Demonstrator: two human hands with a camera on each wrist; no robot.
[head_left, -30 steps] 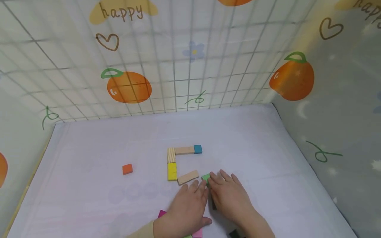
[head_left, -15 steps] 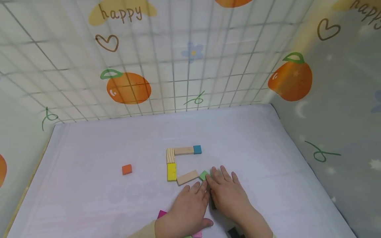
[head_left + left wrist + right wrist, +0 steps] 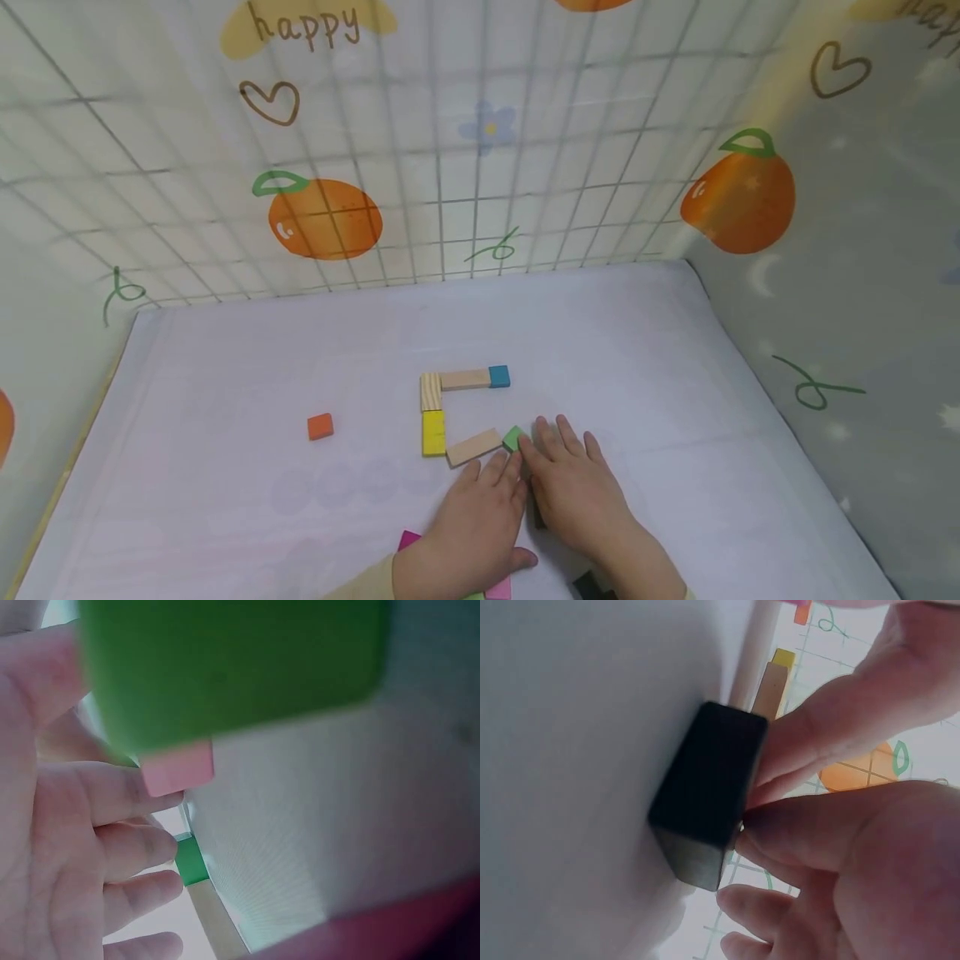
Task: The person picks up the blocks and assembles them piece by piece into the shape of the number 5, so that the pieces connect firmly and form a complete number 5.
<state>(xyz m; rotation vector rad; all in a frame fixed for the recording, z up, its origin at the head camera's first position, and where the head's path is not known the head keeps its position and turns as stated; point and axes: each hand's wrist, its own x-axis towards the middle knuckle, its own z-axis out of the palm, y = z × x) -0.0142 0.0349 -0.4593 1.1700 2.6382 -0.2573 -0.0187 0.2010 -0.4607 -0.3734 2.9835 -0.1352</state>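
A small green block (image 3: pixel 513 437) lies tilted at the right end of a plain wooden block (image 3: pixel 474 447). My right hand (image 3: pixel 577 483) is flat with fingers extended, its index fingertip at the green block's edge. My left hand (image 3: pixel 476 517) lies beside it, palm down, its straight fingertips just below both blocks. A dark block (image 3: pixel 538 515) sits partly hidden by the right hand; the right wrist view shows this black block (image 3: pixel 709 772) close to the thumb. From the plain block, a yellow block (image 3: pixel 433 433), a striped wooden block (image 3: pixel 431 392), another plain block (image 3: pixel 465 380) and a blue block (image 3: pixel 499 377) continue the outline.
An orange block (image 3: pixel 320 427) lies apart on the left of the white tabletop (image 3: pixel 225 375). Near the front edge are a magenta block (image 3: pixel 408 540), a pink block (image 3: pixel 498 588) and black blocks (image 3: pixel 588 585), partly covered by my arms. A patterned curtain (image 3: pixel 405 150) borders the back.
The green block has shifted slightly left and turned, now meeting the plain block's end. My right fingers have slid a little away from the top of it; the left hand has barely moved.
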